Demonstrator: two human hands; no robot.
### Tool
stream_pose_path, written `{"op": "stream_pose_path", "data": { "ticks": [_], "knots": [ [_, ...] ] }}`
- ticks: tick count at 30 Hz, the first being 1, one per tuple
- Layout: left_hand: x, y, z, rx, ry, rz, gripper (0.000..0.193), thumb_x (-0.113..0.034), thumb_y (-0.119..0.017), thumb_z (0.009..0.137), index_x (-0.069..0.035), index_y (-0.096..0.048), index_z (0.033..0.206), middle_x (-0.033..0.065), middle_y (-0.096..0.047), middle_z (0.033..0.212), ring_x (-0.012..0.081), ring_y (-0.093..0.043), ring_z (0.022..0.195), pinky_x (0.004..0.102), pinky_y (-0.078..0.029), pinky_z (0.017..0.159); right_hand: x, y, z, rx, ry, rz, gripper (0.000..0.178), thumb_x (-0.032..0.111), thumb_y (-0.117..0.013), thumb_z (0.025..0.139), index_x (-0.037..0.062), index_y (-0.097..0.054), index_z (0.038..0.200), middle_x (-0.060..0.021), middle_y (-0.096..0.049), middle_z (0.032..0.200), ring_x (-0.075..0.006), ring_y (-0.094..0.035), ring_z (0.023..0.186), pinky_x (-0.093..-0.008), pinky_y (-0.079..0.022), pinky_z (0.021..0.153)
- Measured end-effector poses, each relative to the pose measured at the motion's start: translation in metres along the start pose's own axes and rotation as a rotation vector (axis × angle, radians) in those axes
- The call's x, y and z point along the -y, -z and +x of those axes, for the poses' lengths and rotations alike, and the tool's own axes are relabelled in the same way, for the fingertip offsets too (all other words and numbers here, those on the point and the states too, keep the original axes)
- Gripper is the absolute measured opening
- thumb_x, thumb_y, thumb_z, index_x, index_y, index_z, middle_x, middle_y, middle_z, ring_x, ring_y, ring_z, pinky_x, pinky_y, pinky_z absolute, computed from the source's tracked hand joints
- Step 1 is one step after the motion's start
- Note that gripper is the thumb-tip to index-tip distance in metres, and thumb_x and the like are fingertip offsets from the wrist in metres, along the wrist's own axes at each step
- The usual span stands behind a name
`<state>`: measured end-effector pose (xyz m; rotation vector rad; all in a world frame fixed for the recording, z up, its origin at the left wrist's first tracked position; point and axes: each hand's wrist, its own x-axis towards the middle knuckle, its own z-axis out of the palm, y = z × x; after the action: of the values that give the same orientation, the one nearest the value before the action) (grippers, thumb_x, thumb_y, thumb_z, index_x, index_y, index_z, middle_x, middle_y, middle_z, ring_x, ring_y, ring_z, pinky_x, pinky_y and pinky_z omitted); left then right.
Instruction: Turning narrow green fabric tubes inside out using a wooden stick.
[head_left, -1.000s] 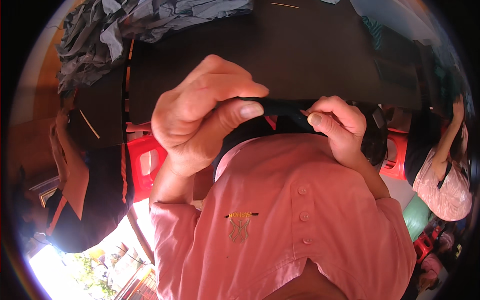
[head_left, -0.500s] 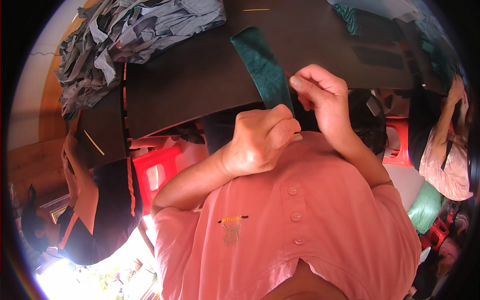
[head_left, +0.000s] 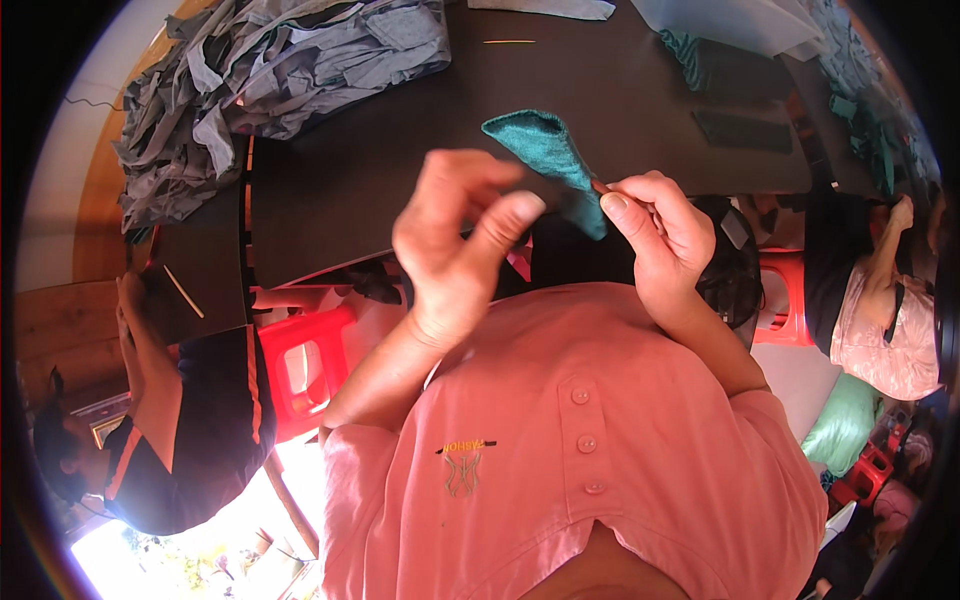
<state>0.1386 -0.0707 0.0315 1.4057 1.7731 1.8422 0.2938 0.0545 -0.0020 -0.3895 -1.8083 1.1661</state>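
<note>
While a dark table (head_left: 350, 175) spans the upper frame, a heap of grey fabric (head_left: 320, 70) covers its upper-left corner. A red stool (head_left: 335, 350) stands centre-left, below the table edge. At upper right lies translucent plastic (head_left: 735, 25); whether it is a container, or what it holds, cannot be told. Near the centre, the left hand (head_left: 455, 235) is blurred, so its grip is unclear. The right hand (head_left: 668, 235) pinches a teal cloth (head_left: 550, 145), raised at centre, between thumb and forefinger. A thin stick (head_left: 510, 41) lies top centre.
</note>
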Motion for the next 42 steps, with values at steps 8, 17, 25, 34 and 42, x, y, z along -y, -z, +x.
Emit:
{"op": "stream_pose_path", "data": {
  "ticks": [8,17,25,34,42],
  "knots": [
    [0.007,0.009,0.016,0.021,0.136,-0.534,0.019,-0.002,-0.064,0.093,0.004,-0.066,0.111,0.0095,-0.065,0.102,0.0167,-0.061,0.079,0.0284,-0.051,0.064,0.002,-0.003,-0.003,0.058,-0.004,-0.026,0.007,-0.001,-0.069,0.090,-0.0024,-0.062,0.090,-0.0034,-0.060,0.075,-0.0061,-0.051,0.064,-0.0212,-0.040,0.056],
    [0.013,0.006,0.016,-0.094,0.081,-0.477,0.011,0.003,-0.063,0.092,0.005,-0.067,0.102,0.0098,-0.065,0.093,0.0169,-0.060,0.072,0.0262,-0.048,0.057,-0.003,-0.003,-0.004,0.048,0.035,-0.057,0.007,-0.002,-0.069,0.089,-0.0025,-0.062,0.090,-0.0043,-0.060,0.075,-0.0075,-0.050,0.062,-0.0215,-0.039,0.055],
    [0.009,0.010,0.016,-0.159,0.229,-0.618,0.006,0.005,-0.063,0.086,0.005,-0.066,0.091,0.0067,-0.064,0.088,0.0128,-0.062,0.066,0.0226,-0.046,0.056,-0.005,-0.008,-0.008,0.009,-0.100,0.183,0.006,0.000,-0.068,0.090,-0.0045,-0.064,0.092,-0.0012,-0.060,0.076,-0.0046,-0.046,0.063,-0.0194,-0.034,0.056],
    [-0.005,0.017,0.017,-0.200,0.251,-0.147,0.035,0.009,-0.061,0.082,0.004,-0.064,0.117,0.0107,-0.068,0.099,0.0091,-0.060,0.065,0.0192,-0.043,0.055,-0.005,-0.004,-0.006,0.049,-0.174,0.158,0.005,0.001,-0.067,0.092,-0.0030,-0.063,0.093,-0.0016,-0.063,0.078,-0.0052,-0.053,0.068,-0.0200,-0.041,0.060],
    [-0.027,0.029,0.030,-0.012,0.240,-0.288,0.031,0.001,-0.052,0.094,0.010,-0.060,0.122,0.0220,-0.066,0.113,0.0214,-0.067,0.081,0.0277,-0.054,0.068,-0.006,-0.009,-0.005,0.060,-0.037,0.015,0.006,0.000,-0.069,0.090,-0.0037,-0.064,0.092,-0.0022,-0.060,0.076,-0.0058,-0.048,0.065,-0.0206,-0.036,0.058]
  ]
}}
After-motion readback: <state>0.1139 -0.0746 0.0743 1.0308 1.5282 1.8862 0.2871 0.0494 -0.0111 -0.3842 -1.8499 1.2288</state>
